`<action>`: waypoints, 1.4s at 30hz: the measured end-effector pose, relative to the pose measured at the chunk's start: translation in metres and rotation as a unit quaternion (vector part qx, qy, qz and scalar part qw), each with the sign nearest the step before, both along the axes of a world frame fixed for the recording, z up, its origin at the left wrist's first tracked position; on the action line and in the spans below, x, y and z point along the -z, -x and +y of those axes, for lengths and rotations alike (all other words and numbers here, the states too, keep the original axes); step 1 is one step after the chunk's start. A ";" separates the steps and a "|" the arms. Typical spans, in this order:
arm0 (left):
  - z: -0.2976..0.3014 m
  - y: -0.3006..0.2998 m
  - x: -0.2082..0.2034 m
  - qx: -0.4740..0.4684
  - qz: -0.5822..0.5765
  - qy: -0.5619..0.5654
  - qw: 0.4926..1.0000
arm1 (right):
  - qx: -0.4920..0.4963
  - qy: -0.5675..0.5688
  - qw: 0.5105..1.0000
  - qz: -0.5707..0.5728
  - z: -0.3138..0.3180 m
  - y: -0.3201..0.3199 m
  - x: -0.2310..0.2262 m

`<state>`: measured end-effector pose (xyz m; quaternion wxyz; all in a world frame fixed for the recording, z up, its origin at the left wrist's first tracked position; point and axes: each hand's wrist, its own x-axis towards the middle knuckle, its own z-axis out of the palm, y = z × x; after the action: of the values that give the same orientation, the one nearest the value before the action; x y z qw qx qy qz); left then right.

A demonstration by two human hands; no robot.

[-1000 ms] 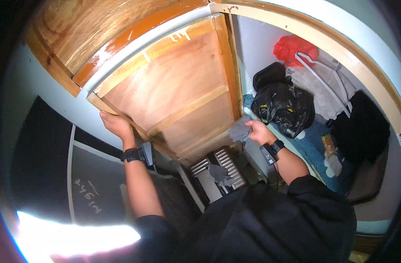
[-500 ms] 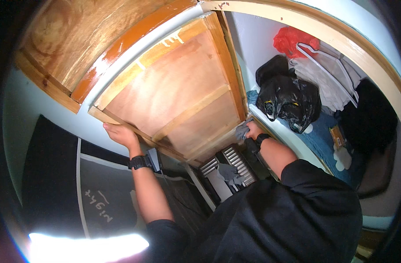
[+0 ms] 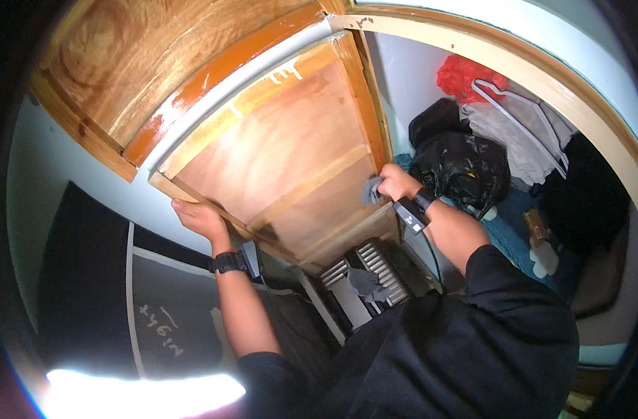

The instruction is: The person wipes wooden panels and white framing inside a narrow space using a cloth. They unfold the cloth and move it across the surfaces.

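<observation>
A wooden cupboard door (image 3: 270, 146) with a frame, a crossbar and white drips near its top edge stands open in front of me. My left hand (image 3: 202, 221) grips the door's left edge, its fingers partly hidden. On the door's right side, low down near the frame, my right hand (image 3: 401, 183) is closed around a grey cloth (image 3: 372, 190) and presses it to the wood. Each wrist carries a black strap with a small device.
The cupboard opening on the right holds a black plastic bag (image 3: 465, 167), a red bag (image 3: 469, 77), a white hanger (image 3: 518, 115) and folded clothes. A dark rack (image 3: 375, 269) with another grey cloth (image 3: 366, 285) is below. A dark board (image 3: 172, 307) stands at left.
My right hand with the grey cloth has moved up and slightly left, from the door's bottom corner up its right side. My left hand keeps its hold on the door edge.
</observation>
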<state>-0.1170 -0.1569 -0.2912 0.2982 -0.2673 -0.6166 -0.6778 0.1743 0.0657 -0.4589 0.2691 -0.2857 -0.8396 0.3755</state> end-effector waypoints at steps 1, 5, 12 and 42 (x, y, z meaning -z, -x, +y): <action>-0.002 -0.004 -0.003 0.003 -0.013 0.003 1.000 | 0.022 0.068 0.994 0.078 -0.009 -0.005 -0.016; -0.005 0.020 0.011 -0.044 0.053 -0.006 0.998 | -0.100 0.166 0.965 0.179 0.010 -0.005 -0.038; 0.004 0.006 0.003 0.007 0.011 0.008 1.000 | -0.042 0.469 0.803 0.367 -0.032 -0.013 -0.208; -0.004 0.002 0.008 -0.069 0.057 0.038 0.995 | 0.186 -0.401 0.888 0.126 -0.020 0.011 -0.096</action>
<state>-0.1195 -0.1606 -0.2992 0.3686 -0.2732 -0.6411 -0.6153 0.1629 0.0458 -0.3634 0.5291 -0.2544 -0.8093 -0.0176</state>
